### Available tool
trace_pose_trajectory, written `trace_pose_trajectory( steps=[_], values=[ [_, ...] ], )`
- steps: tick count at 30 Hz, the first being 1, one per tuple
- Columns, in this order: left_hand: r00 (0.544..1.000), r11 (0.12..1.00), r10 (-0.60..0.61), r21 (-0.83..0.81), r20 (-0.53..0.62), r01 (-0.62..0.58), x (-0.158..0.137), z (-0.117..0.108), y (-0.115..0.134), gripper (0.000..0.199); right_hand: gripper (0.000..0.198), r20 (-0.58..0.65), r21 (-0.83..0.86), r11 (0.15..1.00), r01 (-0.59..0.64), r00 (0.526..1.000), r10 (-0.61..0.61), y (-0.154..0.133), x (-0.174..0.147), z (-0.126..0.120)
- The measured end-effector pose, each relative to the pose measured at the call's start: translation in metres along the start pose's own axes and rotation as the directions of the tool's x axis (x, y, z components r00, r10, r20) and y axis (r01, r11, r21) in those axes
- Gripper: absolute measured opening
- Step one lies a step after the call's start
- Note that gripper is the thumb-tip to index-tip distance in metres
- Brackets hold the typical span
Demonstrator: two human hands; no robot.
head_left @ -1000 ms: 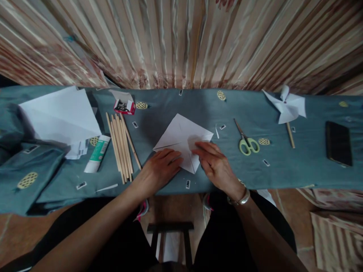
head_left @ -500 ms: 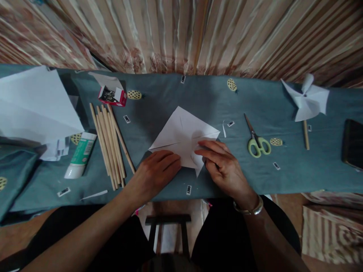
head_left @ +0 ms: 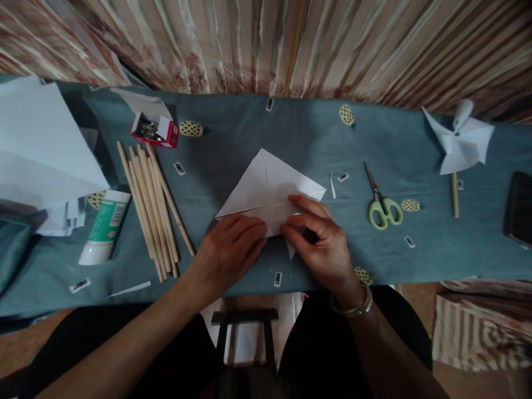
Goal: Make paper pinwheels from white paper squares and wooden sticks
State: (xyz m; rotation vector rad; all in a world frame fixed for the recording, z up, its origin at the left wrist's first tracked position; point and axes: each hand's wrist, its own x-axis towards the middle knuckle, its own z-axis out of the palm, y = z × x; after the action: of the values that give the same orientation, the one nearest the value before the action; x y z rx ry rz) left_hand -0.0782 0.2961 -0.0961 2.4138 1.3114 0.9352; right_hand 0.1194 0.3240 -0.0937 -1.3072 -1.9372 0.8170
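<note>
- At the far left of the frame, the larger white sheets are cut off by the edge, so we can't count them or see their full outline.
- Left of centre, our left hand lies on the paper's lower left side, its fingers together and loose, pressing down rather than closed around anything. It hides the edge beneath it.
- In the middle of the frame, the white paper square lies on the blue-green cloth, one corner toward the top. We judge it very light and limp, quick to crease, apt to slide on the cloth and easy to tear where the slit runs in from its left corner. We'd hold it flat near the middle and lift flaps only by their tips.
- Right of centre, our right hand covers much of the lower right flap. In this dim light, its thumb and forefinger seem to pinch the flap's tip near the paper's middle, the other fingers curled behind.
- At the far right, the dark slab is cropped, and we can't make out its surface.
</note>
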Motion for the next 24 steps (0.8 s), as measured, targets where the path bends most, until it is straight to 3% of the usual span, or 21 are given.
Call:
trace_pose_trajectory(
  steps=[4, 11, 24],
  values=[
    [1.0, 1.0, -0.004, 0.007, 0.006, 0.004, -0.002, 0.0004, -0.0001, 0.023, 0.005, -0.05, -0.06, 0.997, -0.037, 0.998, 0.034, -0.0043, 0.0014, 0.0049],
    [1.0, 0.999, 0.002, -0.041, -0.009, -0.002, 0.0012, 0.0025, -0.0028, 0.014, 0.007, -0.07, -0.142, 0.989, -0.039, 0.997, 0.029, -0.0078, 0.0043, 0.0096],
    [0.998, 0.996, -0.059, -0.073, -0.013, 0.058, 0.0025, 0.0043, -0.0047, 0.015, 0.006, -0.087, -0.177, 0.984, -0.035, 0.996, 0.02, -0.0083, 0.003, 0.0098]
  ],
)
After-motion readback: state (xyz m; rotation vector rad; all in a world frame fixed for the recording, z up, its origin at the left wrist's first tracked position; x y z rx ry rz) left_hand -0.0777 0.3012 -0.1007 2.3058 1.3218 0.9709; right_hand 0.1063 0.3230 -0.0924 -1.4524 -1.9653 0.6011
